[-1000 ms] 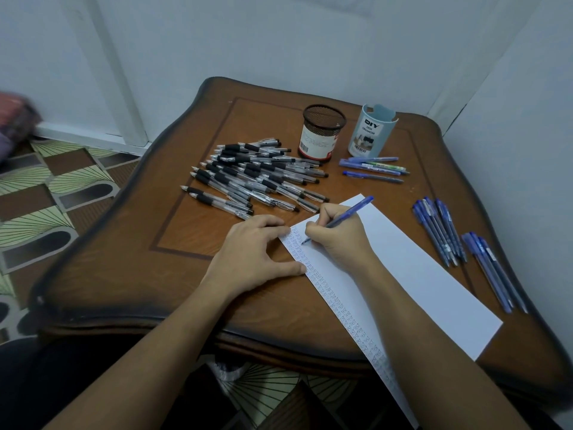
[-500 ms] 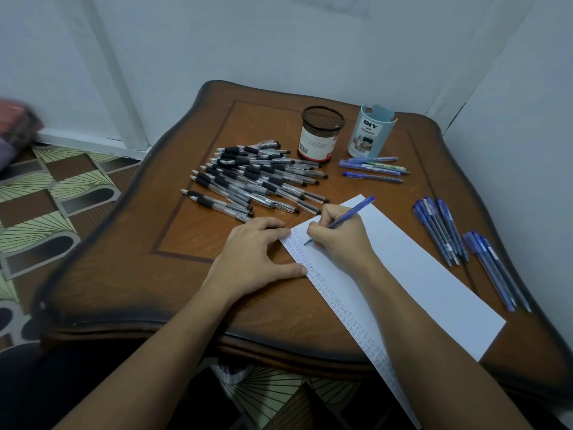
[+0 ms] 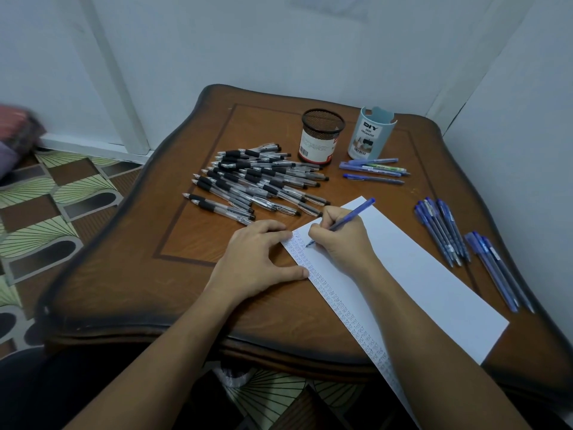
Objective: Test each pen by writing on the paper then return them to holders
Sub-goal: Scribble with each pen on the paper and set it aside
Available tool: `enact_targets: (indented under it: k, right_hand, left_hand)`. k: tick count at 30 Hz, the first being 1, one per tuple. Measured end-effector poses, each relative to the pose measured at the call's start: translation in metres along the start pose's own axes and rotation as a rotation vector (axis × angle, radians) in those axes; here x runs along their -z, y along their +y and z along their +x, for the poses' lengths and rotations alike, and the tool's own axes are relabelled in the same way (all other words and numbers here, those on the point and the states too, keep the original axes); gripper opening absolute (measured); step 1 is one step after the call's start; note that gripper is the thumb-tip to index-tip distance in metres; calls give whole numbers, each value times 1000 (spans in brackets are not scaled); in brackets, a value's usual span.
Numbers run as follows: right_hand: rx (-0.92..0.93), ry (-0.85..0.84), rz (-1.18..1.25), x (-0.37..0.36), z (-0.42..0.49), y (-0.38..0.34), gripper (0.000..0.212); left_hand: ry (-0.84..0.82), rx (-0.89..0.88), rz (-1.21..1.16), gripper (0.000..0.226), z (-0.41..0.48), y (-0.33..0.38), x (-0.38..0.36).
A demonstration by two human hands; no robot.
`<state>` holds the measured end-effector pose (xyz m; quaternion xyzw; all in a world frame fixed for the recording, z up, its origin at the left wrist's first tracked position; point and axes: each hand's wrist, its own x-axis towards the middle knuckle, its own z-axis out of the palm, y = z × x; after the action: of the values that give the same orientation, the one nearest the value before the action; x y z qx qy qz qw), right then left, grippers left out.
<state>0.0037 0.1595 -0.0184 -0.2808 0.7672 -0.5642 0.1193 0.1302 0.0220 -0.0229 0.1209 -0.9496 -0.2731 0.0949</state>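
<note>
A long white paper (image 3: 428,274) lies slanted across the wooden table (image 3: 155,274), with rows of small blue marks along its left edge. My right hand (image 3: 339,240) grips a blue pen (image 3: 353,217), tip on the paper near its top left. My left hand (image 3: 257,262) rests flat on the table, fingertips and thumb touching the paper's left edge. A black mesh holder (image 3: 321,136) and a pale blue DIY holder (image 3: 370,133) stand at the back. Several black-grip pens (image 3: 254,181) lie in a heap left of the holders.
Three pens (image 3: 373,170) lie in front of the blue holder. Several blue pens (image 3: 443,231) lie at the right, and more blue pens (image 3: 496,268) near the right edge. Walls close in behind and to the right. Patterned floor (image 3: 46,206) shows at left.
The right hand has shifted only slightly as the pen marks the paper. The left hand holds its place. The view has drifted a little.
</note>
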Motion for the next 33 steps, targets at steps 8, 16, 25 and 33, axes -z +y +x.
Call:
enact_targets:
  k: [8,16,25,33]
  right_hand:
    - [9,34,7,2,1,3,28]
    - [-10,29,11,3,2,4,36]
    - [-164,128,327,11,13,3,38]
    - [-473,155,600,26,16,-21,42]
  left_hand:
    - [-8,12,3,80,0,2,1]
    - [11,3,-17,82,-1,0,-1]
    - [-2,15,-17,80,1,0,0]
    - [-39,33,9,81,0,4,4]
